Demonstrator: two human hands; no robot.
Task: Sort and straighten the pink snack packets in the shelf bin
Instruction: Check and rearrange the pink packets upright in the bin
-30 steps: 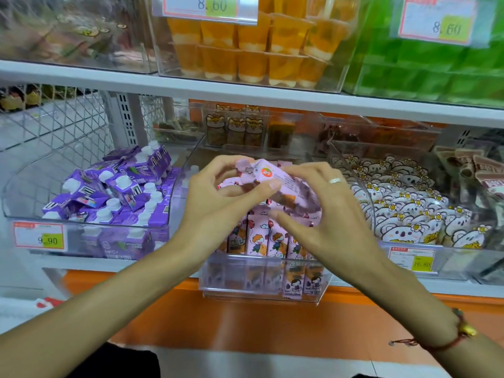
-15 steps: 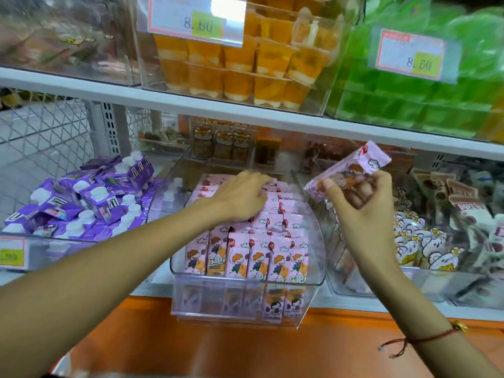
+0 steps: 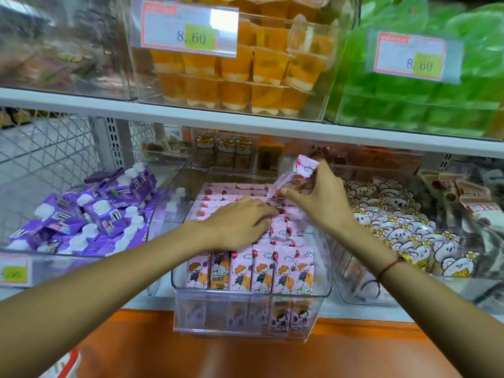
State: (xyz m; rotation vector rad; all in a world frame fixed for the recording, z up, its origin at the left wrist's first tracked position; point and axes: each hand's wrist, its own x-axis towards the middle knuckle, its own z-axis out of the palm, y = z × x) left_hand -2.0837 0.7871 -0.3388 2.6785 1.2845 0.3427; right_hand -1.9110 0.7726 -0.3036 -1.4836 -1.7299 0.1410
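Nearest, low in the centre of the frame, the clear bin (image 3: pixel 253 309) juts out over the orange shelf edge (image 3: pixel 191 350), its front row of pink packets (image 3: pixel 249 270) standing upright, faces forward and fairly even. Half a second ago the left hand (image 3: pixel 240 222) was already pressing flat on the packets in the middle of the bin; it is in the same place now, fingers straight and close together, resting on the packet tops just behind the front row, holding them down and back.

The right hand (image 3: pixel 324 197) is what has changed. A second ago both hands held one loose packet together in front of the bin; then the right hand alone lifted it up at the right. Now that held packet (image 3: pixel 296 177) has come down and inward, tilted, its lower end touching or just over the rows at centre right of the bin, thumb and fingers pinching it along its sides.

For the task, this looks like the slotting-in step: the left hand seems to be opening or steadying a gap while the right feeds the stray packet into line. The back rows, further up the frame, look flatter and less tidy, so more straightening probably remains.

Beyond, purple cartons (image 3: pixel 90 211) lie at the left, bear-print packs (image 3: pixel 403 230) at the right, and orange jelly cups (image 3: pixel 245 77) on the shelf above.
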